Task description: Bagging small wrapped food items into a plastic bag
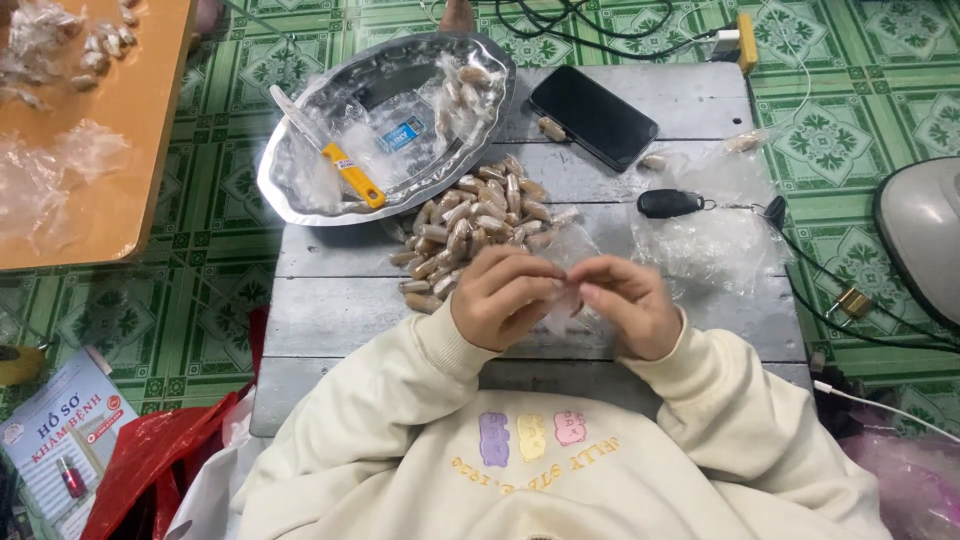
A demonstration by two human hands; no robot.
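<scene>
- Hands meet over the grey wooden plank table (330, 330): left hand (503, 297) and right hand (628, 303), fingertips pinched together on a clear plastic wrapper (568, 296) between them.
- Pile of small brown wrapped rolls (470, 225) lies just beyond the hands.
- Dented silver metal tray (300, 190) holds a yellow-handled knife (335, 155).
- Black phone (592, 116) lies near the tray.

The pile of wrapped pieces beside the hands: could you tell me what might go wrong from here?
The pile of wrapped pieces sits close to the left hand; a nudge might scatter it off the grey table. The knife overhangs the metal tray rim and could tip out. Loose plastic sheets near the right hand may slide off.
</scene>
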